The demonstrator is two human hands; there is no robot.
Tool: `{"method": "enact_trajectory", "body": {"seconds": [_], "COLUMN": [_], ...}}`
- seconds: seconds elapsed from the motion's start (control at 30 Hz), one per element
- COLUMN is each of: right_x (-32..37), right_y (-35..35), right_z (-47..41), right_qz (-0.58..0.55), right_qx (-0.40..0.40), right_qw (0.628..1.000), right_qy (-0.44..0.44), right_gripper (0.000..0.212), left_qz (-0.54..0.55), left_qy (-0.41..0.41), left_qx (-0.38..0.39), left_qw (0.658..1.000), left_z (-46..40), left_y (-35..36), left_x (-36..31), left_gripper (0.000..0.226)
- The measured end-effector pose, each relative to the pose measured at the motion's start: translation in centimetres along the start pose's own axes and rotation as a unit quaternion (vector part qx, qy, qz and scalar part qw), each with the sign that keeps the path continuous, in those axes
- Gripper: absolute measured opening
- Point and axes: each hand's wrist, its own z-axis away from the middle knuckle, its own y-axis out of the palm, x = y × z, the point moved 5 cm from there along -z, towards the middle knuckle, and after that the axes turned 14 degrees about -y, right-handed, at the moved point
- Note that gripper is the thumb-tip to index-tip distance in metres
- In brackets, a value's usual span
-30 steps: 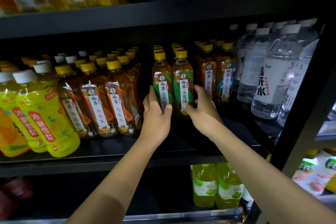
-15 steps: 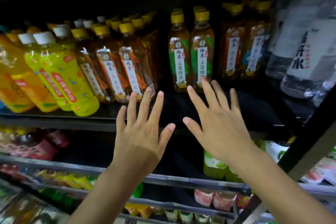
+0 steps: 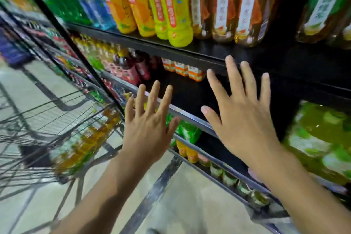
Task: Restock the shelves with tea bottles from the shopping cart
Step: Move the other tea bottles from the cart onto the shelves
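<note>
Over on the left a grey wire shopping cart [image 3: 57,125] sits blurred, amber tea bottles [image 3: 85,142] lying in its basket right beside the black metal shelf unit [image 3: 209,53]. Left hand [image 3: 148,129] and right hand [image 3: 245,118] both hang spread and empty before the shelf edge. Above stand yellow-green plastic bottles [image 3: 171,5], then brown tea bottles with white labels [image 3: 245,5].

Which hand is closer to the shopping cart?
Left. The left hand hangs open just right of the cart; the right hand is farther right, before the dark shelf.
</note>
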Motion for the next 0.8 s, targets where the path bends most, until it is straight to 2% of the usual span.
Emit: {"method": "enact_trajectory", "body": {"seconds": [0.1, 0.2, 0.63, 0.8], "right_x": [4.9, 9.5, 31.0, 38.7], "right_y": [2.5, 4.8, 11.2, 13.5], "right_z": [-0.6, -1.1, -2.1, -2.6], "right_qz": [-0.013, -0.030, -0.098, -0.123], "right_qx": [0.039, 0.060, 0.156, 0.201], "right_qw": [0.998, 0.995, 0.974, 0.962], "right_qy": [-0.048, -0.074, -0.129, -0.137], "right_gripper": [0.074, 0.071, 0.074, 0.072], "left_qz": [-0.014, -0.030, -0.023, -0.016], "left_qy": [-0.038, -0.068, -0.175, -0.203], "left_qx": [0.008, 0.032, 0.131, 0.164], "left_qw": [0.999, 0.997, 0.976, 0.965], "left_z": [1.9, 3.6, 12.5, 14.7], "left_y": [1.2, 2.7, 8.3, 10.5], "left_x": [4.5, 9.4, 31.8, 38.2], "left_gripper": [0.073, 0.075, 0.077, 0.079]}}
